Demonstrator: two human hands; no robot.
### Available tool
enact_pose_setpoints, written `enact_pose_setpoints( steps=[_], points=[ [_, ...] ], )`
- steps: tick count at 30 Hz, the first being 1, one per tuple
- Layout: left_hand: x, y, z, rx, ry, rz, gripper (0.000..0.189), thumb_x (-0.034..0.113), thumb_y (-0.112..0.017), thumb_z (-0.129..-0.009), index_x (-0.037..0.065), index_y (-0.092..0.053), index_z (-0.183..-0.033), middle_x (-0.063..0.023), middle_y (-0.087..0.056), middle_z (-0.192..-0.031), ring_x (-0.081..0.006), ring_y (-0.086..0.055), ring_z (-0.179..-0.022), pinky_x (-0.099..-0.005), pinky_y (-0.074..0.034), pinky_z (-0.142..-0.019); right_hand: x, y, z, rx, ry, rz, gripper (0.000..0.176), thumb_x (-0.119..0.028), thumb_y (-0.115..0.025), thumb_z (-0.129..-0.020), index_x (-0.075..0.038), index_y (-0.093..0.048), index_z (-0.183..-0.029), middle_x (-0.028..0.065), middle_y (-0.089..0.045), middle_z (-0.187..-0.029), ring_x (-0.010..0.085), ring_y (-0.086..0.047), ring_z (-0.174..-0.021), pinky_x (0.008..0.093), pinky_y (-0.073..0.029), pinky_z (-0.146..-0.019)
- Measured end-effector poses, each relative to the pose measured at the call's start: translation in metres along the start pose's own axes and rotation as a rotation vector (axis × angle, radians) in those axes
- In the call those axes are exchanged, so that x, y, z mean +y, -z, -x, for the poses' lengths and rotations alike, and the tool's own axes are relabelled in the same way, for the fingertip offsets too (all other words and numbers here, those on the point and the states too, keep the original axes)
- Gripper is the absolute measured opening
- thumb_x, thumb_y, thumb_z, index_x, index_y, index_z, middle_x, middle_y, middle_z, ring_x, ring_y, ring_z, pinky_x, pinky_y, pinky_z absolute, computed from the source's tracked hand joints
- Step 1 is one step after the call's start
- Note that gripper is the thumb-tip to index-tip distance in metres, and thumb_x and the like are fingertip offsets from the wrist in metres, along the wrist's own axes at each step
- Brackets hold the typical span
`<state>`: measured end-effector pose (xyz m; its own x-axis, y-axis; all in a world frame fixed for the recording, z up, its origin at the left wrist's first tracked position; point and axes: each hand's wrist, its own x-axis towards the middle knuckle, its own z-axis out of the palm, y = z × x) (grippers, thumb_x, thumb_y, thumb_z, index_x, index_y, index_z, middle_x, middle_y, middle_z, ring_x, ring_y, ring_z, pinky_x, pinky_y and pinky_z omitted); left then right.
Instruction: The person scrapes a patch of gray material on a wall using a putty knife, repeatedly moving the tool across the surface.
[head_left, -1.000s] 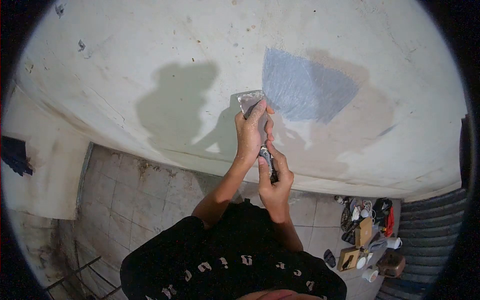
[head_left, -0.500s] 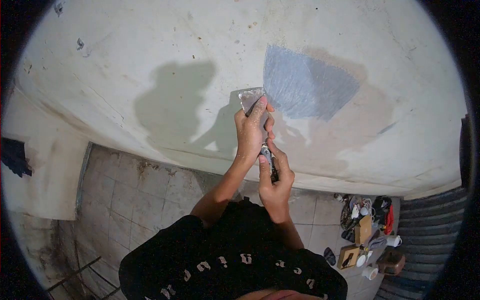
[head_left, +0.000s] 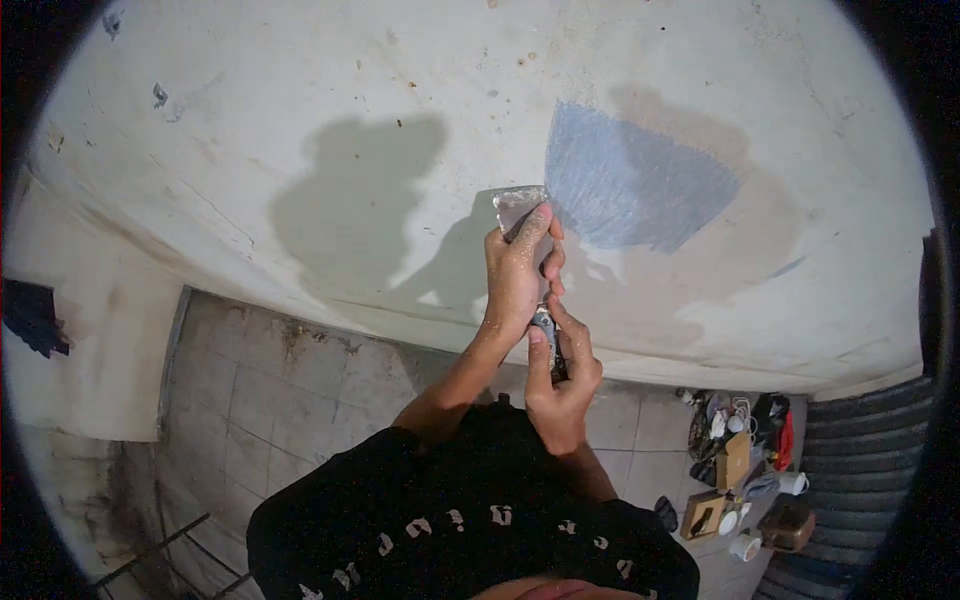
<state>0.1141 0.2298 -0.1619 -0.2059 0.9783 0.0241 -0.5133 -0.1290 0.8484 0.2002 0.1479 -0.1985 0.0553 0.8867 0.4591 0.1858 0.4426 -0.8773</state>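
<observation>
My left hand (head_left: 520, 265) grips the blade part of a metal scraper (head_left: 517, 205), its thumb pressed on the metal. The scraper's wide edge lies at the pale wall (head_left: 350, 70), beside the left border of a grey-blue scraped patch (head_left: 640, 180). Lower down, my right hand (head_left: 563, 375) is closed around the scraper's handle (head_left: 546, 325). Dust speckles the fingers of my left hand. The far side of the handle is hidden by my right hand.
Tiled floor (head_left: 290, 375) lies below the wall. Boxes (head_left: 704, 514), white cups (head_left: 745, 545), cables and cloths lie on it at the lower right, beside a ribbed dark shutter (head_left: 865, 450). A dark cloth (head_left: 32, 315) is at the far left.
Both hands and the scraper appear slightly further right and lower in view. The patch and floor items have also shifted a little in view.
</observation>
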Motion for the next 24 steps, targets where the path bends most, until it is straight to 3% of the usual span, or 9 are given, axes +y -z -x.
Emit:
enact_pose_setpoints(
  steps=[8,14,18,21,24],
  points=[
    [-0.014,0.007,-0.008,-0.035,-0.078,0.005,0.035,0.034,-0.058,-0.094,0.004,-0.055,-0.076,-0.0005,-0.044,-0.053,-0.0088,-0.043,-0.042,-0.0248,-0.04,-0.036,0.028,-0.011,0.0,0.067,0.038,-0.03,0.032,-0.001,-0.063,-0.087,0.005,-0.059,-0.119,0.0233,-0.067,-0.108,0.0198,-0.067,-0.097,0.0307,-0.052,-0.082],
    [-0.004,0.005,-0.002,-0.041,-0.031,0.014,0.034,0.033,-0.059,-0.093,0.004,-0.055,-0.075,-0.0008,-0.046,-0.056,-0.0092,-0.043,-0.043,-0.0257,-0.041,-0.036,0.001,-0.006,0.002,0.065,-0.083,-0.039,0.031,-0.003,-0.064,-0.088,0.003,-0.061,-0.117,0.021,-0.069,-0.104,0.0187,-0.067,-0.096,0.0299,-0.051,-0.081],
    [-0.011,0.009,-0.007,-0.052,-0.049,0.002,0.033,0.032,-0.06,-0.092,0.004,-0.055,-0.075,-0.001,-0.047,-0.057,-0.0095,-0.044,-0.044,-0.026,-0.04,-0.036,0.025,-0.018,0.002,0.135,0.1,0.016,0.03,-0.004,-0.064,-0.088,0.003,-0.061,-0.117,0.0205,-0.07,-0.1,0.0169,-0.068,-0.09,0.0294,-0.052,-0.077],
    [0.007,-0.001,-0.018,-0.078,-0.14,0.033,0.032,0.031,-0.06,-0.092,0.005,-0.055,-0.075,-0.0009,-0.047,-0.057,-0.0096,-0.043,-0.044,-0.026,-0.038,-0.036,0.018,-0.016,-0.009,0.111,0.144,0.034,0.03,-0.003,-0.065,-0.088,0.004,-0.061,-0.117,0.0205,-0.07,-0.101,0.0164,-0.067,-0.09,0.0293,-0.052,-0.077],
    [0.039,-0.018,-0.017,-0.093,-0.158,0.047,0.031,0.03,-0.061,-0.092,0.005,-0.056,-0.075,-0.0006,-0.047,-0.056,-0.0096,-0.041,-0.043,-0.0263,-0.037,-0.036,-0.014,-0.017,-0.039,0.091,0.055,-0.089,0.03,-0.003,-0.064,-0.088,0.004,-0.061,-0.117,0.0208,-0.069,-0.102,0.0164,-0.067,-0.093,0.0286,-0.051,-0.079]
  ],
)
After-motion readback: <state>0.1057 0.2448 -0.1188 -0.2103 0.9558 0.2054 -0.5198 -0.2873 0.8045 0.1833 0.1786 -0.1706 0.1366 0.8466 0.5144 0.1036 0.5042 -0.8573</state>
